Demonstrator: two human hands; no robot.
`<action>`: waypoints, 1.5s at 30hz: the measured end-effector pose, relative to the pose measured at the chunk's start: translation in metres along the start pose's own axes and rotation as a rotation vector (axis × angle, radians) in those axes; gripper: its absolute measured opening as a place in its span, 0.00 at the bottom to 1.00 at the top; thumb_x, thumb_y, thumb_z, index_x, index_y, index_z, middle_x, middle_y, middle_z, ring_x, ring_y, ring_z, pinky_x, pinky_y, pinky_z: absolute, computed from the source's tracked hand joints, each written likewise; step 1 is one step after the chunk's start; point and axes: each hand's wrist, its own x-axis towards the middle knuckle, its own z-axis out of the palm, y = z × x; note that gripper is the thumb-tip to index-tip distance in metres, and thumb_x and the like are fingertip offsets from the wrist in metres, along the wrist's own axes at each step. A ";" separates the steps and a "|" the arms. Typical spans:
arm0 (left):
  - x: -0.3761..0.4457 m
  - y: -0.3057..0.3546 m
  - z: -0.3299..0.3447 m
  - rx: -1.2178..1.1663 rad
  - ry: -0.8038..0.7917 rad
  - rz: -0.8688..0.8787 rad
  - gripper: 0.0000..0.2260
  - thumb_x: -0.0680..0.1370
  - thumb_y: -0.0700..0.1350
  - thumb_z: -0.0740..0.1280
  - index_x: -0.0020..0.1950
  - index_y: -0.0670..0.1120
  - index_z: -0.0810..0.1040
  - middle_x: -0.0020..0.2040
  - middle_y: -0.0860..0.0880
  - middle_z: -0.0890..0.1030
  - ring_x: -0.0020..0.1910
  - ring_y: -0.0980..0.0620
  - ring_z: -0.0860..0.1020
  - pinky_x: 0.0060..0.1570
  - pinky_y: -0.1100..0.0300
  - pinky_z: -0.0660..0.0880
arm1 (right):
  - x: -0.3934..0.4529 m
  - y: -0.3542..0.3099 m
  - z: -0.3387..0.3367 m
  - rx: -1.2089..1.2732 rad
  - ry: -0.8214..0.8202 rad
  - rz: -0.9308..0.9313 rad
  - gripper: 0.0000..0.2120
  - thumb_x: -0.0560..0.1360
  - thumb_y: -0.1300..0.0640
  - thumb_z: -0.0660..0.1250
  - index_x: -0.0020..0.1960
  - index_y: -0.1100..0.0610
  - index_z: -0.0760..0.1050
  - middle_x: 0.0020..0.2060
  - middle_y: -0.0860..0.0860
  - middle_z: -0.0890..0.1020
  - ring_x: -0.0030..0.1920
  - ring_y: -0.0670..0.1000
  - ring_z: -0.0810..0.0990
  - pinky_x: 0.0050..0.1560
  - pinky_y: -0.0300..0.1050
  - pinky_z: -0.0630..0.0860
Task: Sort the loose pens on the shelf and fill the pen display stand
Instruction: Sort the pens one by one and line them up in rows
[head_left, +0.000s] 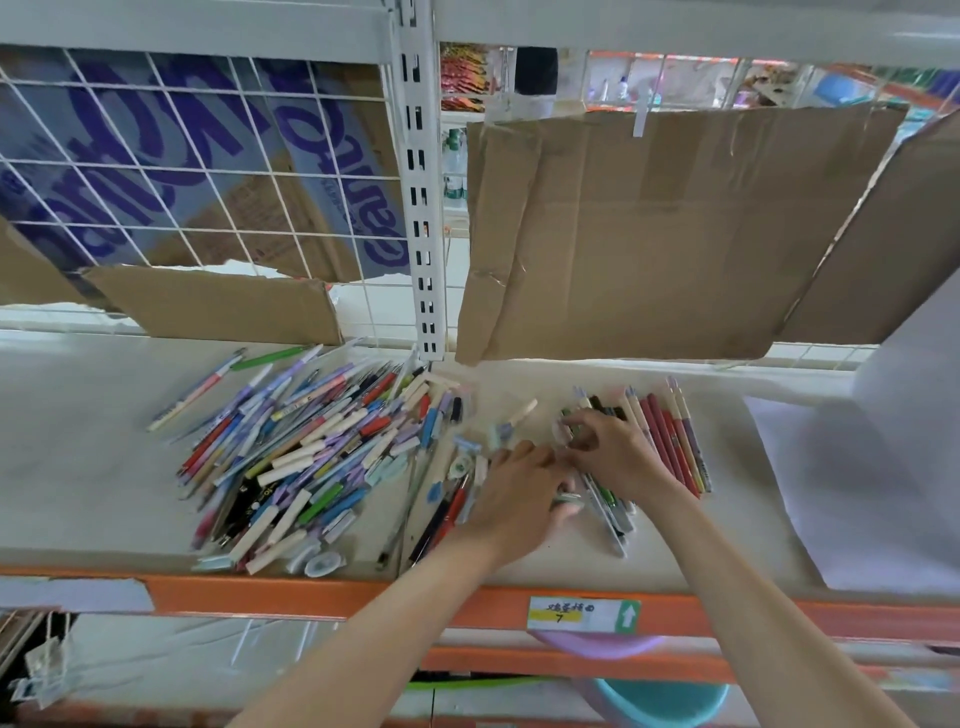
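Note:
A big loose heap of mixed pens lies on the white shelf, left of centre. To the right, a sorted row of red and pale pens lies side by side. Between them both hands meet over a small cluster of pens. My left hand lies palm down, its fingers curled round a green and white pen. My right hand pinches a small pale object; the blur hides what it is. More pens lie under the hands. No display stand is in view.
Cardboard sheets hang on the wire grid behind the shelf. A white upright post stands at the middle back. The orange shelf edge with a label runs along the front. A teal tub sits below.

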 end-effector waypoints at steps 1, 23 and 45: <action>-0.001 -0.002 -0.001 0.005 0.015 0.005 0.10 0.77 0.50 0.64 0.54 0.48 0.77 0.54 0.50 0.76 0.58 0.49 0.68 0.59 0.54 0.61 | -0.001 -0.002 0.001 -0.027 0.003 -0.030 0.18 0.72 0.60 0.71 0.61 0.56 0.75 0.39 0.46 0.78 0.40 0.46 0.74 0.36 0.24 0.67; -0.084 -0.091 -0.065 -0.122 0.268 -0.335 0.03 0.75 0.40 0.69 0.47 0.42 0.80 0.47 0.47 0.77 0.49 0.48 0.75 0.50 0.55 0.71 | -0.011 -0.043 0.033 -0.018 -0.110 -0.336 0.03 0.73 0.60 0.69 0.47 0.57 0.79 0.40 0.48 0.77 0.39 0.44 0.76 0.45 0.40 0.73; -0.106 -0.098 -0.052 -0.005 0.153 -0.376 0.14 0.74 0.52 0.69 0.53 0.45 0.76 0.54 0.51 0.69 0.55 0.51 0.68 0.51 0.58 0.67 | -0.014 -0.061 0.059 -0.025 -0.005 -0.353 0.05 0.71 0.69 0.66 0.45 0.63 0.79 0.40 0.54 0.76 0.38 0.53 0.74 0.40 0.38 0.68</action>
